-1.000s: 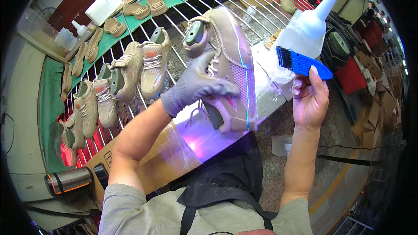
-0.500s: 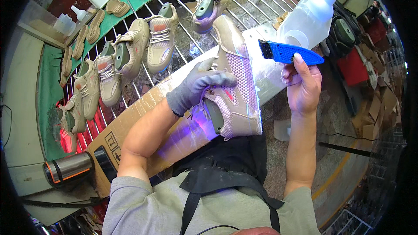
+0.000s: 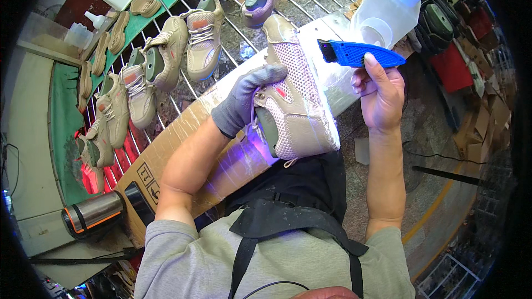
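Observation:
In the middle, a beige mesh sneaker upper (image 3: 302, 99) lies on its side in the air, its bottom edge toward the right and a dark green last (image 3: 267, 127) inside. My left hand (image 3: 244, 99), in a grey glove, is closed around the lacing side of it. My bare right hand (image 3: 382, 91) grips a blue-handled brush (image 3: 366, 55) between thumb and fingers. The brush's dark bristle end points left, close to the sneaker's bottom edge but apart from it. Purple light falls below the left hand.
Several beige sneakers (image 3: 205, 39) on lasts stand along a metal-bar rack (image 3: 233, 27). Loose soles (image 3: 119, 32) rest on a green strip at the far left. A translucent bottle (image 3: 382, 14) stands beyond the brush. A steel flask (image 3: 94, 213) lies by the cardboard (image 3: 183, 149) at the left.
The sneaker has turned slightly, its heel end swinging right and up. The brush and my right hand have shifted a little left and up. Both grips hold.

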The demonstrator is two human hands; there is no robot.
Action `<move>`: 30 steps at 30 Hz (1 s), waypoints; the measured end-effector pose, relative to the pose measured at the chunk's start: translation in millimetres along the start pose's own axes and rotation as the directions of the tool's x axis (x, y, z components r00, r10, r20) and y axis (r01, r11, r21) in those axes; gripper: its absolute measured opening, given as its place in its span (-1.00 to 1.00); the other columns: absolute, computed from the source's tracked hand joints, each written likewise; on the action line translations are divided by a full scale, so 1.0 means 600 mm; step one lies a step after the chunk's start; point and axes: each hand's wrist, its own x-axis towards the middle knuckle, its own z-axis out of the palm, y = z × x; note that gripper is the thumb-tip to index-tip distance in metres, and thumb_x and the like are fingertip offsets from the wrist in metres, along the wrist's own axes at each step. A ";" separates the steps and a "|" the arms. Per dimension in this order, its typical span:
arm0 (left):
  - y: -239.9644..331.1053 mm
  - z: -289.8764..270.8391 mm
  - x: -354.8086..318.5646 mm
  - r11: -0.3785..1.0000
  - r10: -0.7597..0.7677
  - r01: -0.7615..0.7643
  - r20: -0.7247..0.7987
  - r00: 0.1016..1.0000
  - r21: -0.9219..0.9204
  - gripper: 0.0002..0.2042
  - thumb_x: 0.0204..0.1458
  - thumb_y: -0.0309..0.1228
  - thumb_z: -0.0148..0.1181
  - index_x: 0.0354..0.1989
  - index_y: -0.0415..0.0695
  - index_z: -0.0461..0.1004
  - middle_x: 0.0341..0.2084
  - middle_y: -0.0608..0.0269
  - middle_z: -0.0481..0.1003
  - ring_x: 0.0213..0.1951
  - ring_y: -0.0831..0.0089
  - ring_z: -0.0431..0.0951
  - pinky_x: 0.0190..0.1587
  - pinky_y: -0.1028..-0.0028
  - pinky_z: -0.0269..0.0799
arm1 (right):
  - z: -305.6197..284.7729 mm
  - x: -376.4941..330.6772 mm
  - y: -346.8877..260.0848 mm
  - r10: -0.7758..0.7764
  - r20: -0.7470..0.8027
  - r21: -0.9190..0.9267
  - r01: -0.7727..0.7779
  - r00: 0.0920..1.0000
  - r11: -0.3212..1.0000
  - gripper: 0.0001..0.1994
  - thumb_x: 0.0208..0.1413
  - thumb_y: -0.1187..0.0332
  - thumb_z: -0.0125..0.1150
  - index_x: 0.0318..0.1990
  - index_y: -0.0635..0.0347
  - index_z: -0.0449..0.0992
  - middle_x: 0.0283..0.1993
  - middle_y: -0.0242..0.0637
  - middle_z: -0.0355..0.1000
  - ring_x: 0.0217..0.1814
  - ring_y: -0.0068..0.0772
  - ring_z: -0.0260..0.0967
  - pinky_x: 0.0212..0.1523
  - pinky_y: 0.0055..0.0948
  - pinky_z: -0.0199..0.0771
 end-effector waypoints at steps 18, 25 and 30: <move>0.139 0.057 0.075 0.753 0.332 -0.334 0.110 0.937 0.568 -0.27 -0.01 -0.46 0.32 0.36 -0.35 0.13 -0.02 -0.01 0.61 -0.05 0.26 0.69 0.09 0.33 0.63 | -0.116 -0.009 0.037 -0.013 -0.180 0.069 0.026 0.984 0.997 -0.76 0.31 0.23 0.16 -0.17 0.25 0.55 -0.39 -0.26 0.56 -0.51 -0.48 0.43 -0.54 -0.51 0.38; 0.301 0.153 0.263 -0.242 0.458 -0.485 0.540 0.706 0.840 -0.23 -0.35 -0.37 0.70 0.15 -0.17 0.48 -0.07 0.16 0.64 -0.01 0.35 0.66 0.12 0.36 0.58 | -0.135 0.036 0.091 0.032 -0.182 0.137 -0.007 0.983 0.991 -0.76 0.27 0.30 0.21 -0.18 0.37 0.56 -0.42 -0.20 0.56 -0.58 -0.51 0.41 -0.55 -0.54 0.44; 0.340 0.145 0.404 -0.920 0.077 -0.260 0.788 0.611 0.292 -0.23 -0.26 -0.52 0.53 0.27 0.02 0.42 0.04 0.16 0.59 0.09 0.14 0.60 0.14 0.16 0.56 | -0.146 0.040 0.129 0.057 -0.129 0.028 -0.054 0.990 0.998 -0.78 0.26 0.32 0.23 -0.23 0.36 0.56 -0.45 -0.25 0.53 -0.57 -0.53 0.41 -0.54 -0.55 0.43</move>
